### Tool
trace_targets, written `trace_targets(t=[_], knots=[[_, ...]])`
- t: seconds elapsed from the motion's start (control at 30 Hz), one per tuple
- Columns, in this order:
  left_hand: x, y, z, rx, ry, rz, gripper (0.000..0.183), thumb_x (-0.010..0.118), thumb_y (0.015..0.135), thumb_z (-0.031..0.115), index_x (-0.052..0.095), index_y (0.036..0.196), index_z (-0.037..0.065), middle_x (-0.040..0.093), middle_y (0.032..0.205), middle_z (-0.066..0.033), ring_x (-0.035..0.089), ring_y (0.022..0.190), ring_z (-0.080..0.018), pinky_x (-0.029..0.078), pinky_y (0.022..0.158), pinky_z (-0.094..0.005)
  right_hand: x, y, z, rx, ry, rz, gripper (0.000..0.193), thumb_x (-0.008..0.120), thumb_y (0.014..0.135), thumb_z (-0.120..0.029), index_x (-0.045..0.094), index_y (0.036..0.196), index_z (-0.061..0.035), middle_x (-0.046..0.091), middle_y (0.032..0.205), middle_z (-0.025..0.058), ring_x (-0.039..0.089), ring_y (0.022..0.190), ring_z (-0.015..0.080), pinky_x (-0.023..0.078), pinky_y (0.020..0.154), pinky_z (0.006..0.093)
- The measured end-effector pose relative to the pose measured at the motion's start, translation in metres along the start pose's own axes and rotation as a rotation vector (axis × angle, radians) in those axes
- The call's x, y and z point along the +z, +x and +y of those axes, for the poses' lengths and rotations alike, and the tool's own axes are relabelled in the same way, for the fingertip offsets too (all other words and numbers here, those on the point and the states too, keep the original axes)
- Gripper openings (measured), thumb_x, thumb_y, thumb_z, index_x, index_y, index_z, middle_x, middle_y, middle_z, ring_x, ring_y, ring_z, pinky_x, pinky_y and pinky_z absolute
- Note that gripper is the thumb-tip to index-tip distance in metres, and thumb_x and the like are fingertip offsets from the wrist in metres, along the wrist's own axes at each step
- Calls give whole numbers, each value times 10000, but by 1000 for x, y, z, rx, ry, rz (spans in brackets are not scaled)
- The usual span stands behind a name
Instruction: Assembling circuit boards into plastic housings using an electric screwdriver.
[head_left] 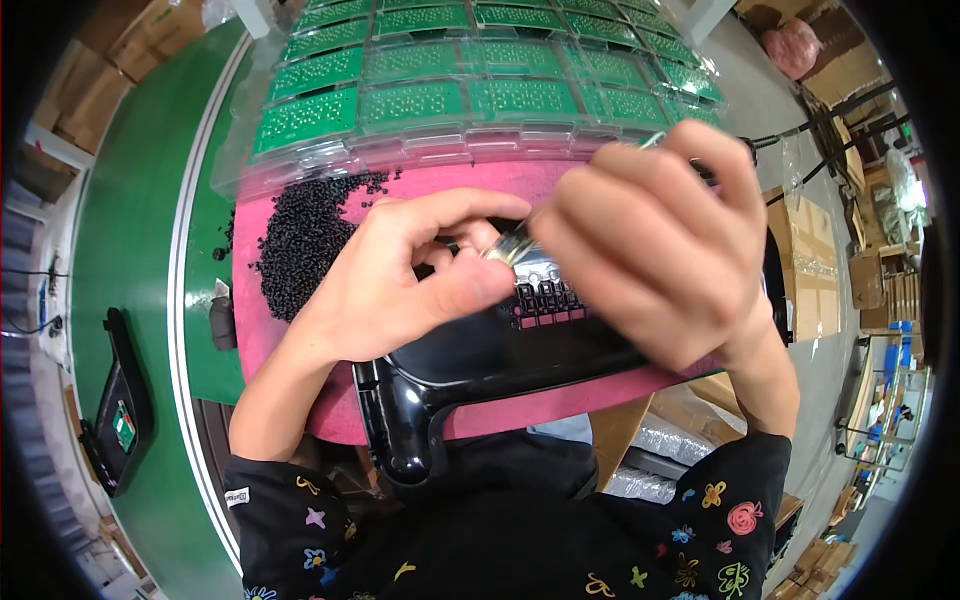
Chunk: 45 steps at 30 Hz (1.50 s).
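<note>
My left hand [400, 275] pinches a small shiny, clear yellowish piece [508, 246] between thumb and fingers; I cannot make out its kind. Close beside it, my right hand [655, 245] is closed and slightly blurred, its fingertips meeting the same spot. A thin pale-green tip [655, 139] shows above the right fingers, but what they hold is mostly hidden. Below both hands lies a glossy black plastic housing [500, 365], with a row of small rectangular openings [548, 308] showing between the hands. The right hand covers part of it.
A heap of tiny black parts [305, 240] lies on the pink mat [450, 178], left of my hands. Clear plastic trays holding green circuit boards [410, 100] stand behind. Another black housing [118, 400] rests on the green table [150, 230]. Cardboard boxes [810, 260] stand at right.
</note>
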<state>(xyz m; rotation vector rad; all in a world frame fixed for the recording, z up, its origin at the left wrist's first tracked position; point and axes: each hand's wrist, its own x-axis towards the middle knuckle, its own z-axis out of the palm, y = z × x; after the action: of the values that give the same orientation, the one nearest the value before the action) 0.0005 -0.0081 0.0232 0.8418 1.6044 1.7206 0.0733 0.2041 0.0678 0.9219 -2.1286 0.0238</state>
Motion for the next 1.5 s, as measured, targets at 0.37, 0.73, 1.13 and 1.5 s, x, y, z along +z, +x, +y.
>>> trace_targets(t=[0.37,0.73,1.13,1.5], knots=[[-6,15,-11,413,694,50,628,820,598,148,637,1175,-20,657,963,-95,611,800,-207,500,725,-316,-27,-20,12,608,262,-263,293,720,743,-26,648,1024,6,584,1175,145,599,1008,280,480,862,339],[4,7,-21,483,819,-281,629,860,585,244,664,1149,48,667,947,-61,645,814,-246,523,663,-344,-48,-73,-24,1355,945,-486,133,643,769,4,664,899,22,594,591,23,589,538,90,464,564,227],[2,9,-19,256,1022,-221,596,873,591,282,658,1084,25,655,845,-75,638,732,-248,507,586,-343,-20,-104,-8,973,829,-489,535,868,589,-130,626,1051,-11,649,970,121,637,896,282,506,824,355],[10,5,-19,175,1147,-191,644,872,572,336,673,1103,32,601,814,-65,595,653,-234,483,547,-339,-4,-117,-6,932,840,-396,539,847,581,-61,628,1072,-16,633,1121,139,605,1026,323,475,928,391]])
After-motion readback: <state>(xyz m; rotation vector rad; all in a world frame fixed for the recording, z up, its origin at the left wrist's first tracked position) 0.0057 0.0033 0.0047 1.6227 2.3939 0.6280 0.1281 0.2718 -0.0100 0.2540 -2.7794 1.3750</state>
